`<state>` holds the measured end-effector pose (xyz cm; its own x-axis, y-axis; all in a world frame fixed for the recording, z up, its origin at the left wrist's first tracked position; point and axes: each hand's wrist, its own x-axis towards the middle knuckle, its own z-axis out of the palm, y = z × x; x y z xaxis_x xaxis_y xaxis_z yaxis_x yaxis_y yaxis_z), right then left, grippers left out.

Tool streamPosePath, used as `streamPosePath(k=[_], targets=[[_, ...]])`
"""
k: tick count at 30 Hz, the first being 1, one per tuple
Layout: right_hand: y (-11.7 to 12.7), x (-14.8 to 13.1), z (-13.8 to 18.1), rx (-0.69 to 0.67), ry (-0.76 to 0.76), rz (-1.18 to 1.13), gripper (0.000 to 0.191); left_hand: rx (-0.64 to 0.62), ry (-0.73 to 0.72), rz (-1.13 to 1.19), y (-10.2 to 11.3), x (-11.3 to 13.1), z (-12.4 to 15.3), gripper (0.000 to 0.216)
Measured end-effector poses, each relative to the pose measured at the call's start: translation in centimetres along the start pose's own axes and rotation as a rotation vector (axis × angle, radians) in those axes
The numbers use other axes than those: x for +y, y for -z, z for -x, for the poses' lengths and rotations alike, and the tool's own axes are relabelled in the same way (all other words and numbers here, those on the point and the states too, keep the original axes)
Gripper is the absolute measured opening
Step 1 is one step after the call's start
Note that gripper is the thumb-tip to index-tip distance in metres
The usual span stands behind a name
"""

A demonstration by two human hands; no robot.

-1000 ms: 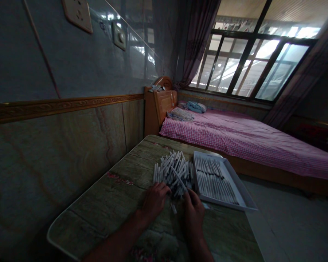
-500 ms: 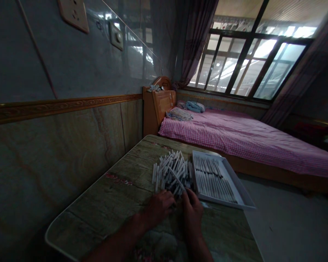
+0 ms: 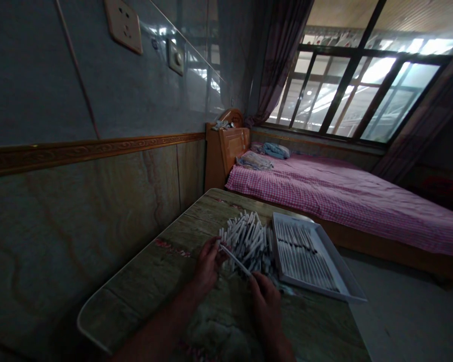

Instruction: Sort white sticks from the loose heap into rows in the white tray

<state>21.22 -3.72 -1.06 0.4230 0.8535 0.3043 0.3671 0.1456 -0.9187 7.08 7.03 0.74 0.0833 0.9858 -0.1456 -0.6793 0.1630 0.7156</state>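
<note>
A heap of short white tubes (image 3: pixel 247 236) lies on the patterned table (image 3: pixel 143 286). One long white tube (image 3: pixel 235 259) is held between both hands just in front of the heap. My left hand (image 3: pixel 207 264) pinches its far end. My right hand (image 3: pixel 265 301) grips its near end with fingers closed. To the right of the heap a white tray (image 3: pixel 347 281) holds several tubes laid side by side in a row.
The table stands against a tiled wall (image 3: pixel 79 191) on the left. Beyond it is a bed with a pink checked cover (image 3: pixel 343 196) and a wooden headboard (image 3: pixel 226 146). A barred window (image 3: pixel 362 85) lies behind. Bare floor (image 3: pixel 411 311) is at the right.
Both hands were down among the tubes at the heap's near edge. Now they have drawn apart a little, with one long tube lifted between them. The view has shifted slightly.
</note>
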Motion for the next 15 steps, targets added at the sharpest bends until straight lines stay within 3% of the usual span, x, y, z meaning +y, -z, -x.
streamPosePath(k=[15], targets=[[0.22,0.41,0.20,0.014,-0.038,0.079,0.035,0.007,0.047,0.070,0.46,-0.42,-0.46,0.026]])
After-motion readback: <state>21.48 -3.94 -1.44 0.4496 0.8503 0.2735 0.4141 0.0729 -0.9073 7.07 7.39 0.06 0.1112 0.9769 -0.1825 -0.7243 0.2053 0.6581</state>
